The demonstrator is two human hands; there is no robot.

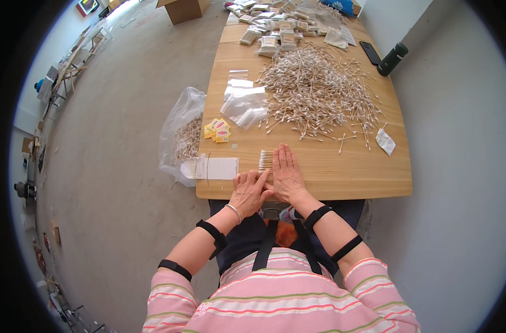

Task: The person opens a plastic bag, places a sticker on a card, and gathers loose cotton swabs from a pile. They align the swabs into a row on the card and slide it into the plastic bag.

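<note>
A short row of cotton swabs lies side by side near the table's front edge. My right hand is laid flat along the row's right side, its fingers straight and close together. From the left, my left hand reaches to the near end of the row, index finger stretched against the swabs and the other fingers loosely bent. Its thumb side is close to the right palm. Part of the row is hidden under the hands. Beyond them spreads a big heap of loose cotton swabs.
Left of my hands lies a white card. Clear plastic bags and yellow labels are behind it. A plastic sack of swabs stands off the left edge. Farther back are packed bags, a phone and a dark bottle.
</note>
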